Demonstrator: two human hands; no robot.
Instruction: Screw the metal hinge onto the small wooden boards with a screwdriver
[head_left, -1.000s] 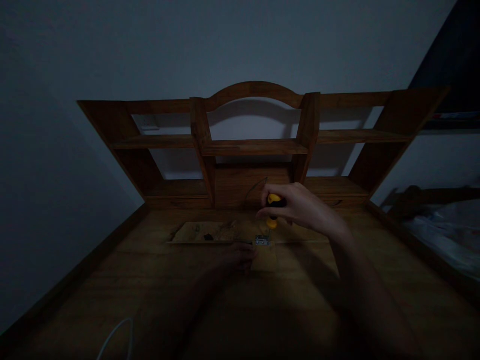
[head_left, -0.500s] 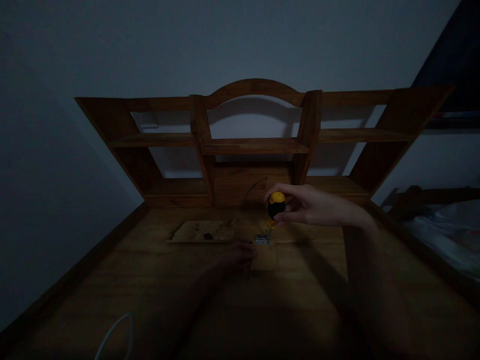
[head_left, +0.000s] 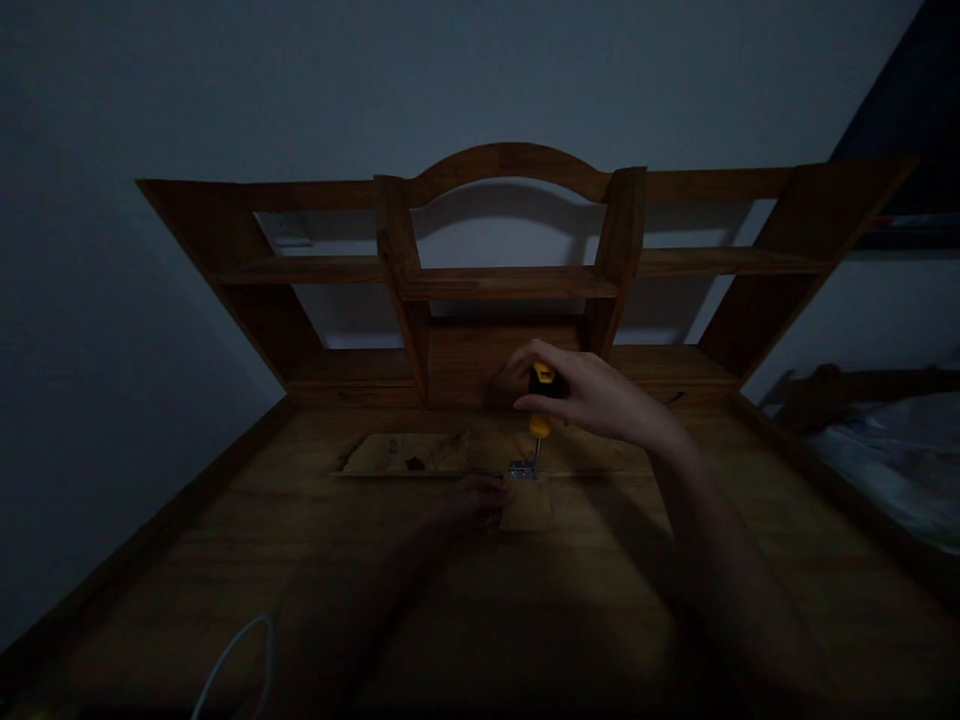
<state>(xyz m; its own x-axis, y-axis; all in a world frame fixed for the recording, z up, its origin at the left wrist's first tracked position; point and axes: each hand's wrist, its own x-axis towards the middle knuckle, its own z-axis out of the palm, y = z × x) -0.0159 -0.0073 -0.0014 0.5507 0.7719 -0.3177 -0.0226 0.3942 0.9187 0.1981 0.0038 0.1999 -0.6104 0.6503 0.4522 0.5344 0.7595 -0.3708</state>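
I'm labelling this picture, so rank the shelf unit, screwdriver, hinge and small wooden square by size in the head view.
1. Shelf unit
2. Unsure between small wooden square and screwdriver, which the right hand partly hides
3. Hinge

Dim room in a home, wooden desk [head_left: 315, 570], open wooden shelf unit [head_left: 510, 285], plain painted wall [head_left: 480, 80]

From my remote view, 1 hinge [head_left: 523, 469] sits on the desktop [head_left: 262, 530], before the shelf unit [head_left: 510, 284], right of the board [head_left: 405, 453] (cable [head_left: 234, 642] front left).
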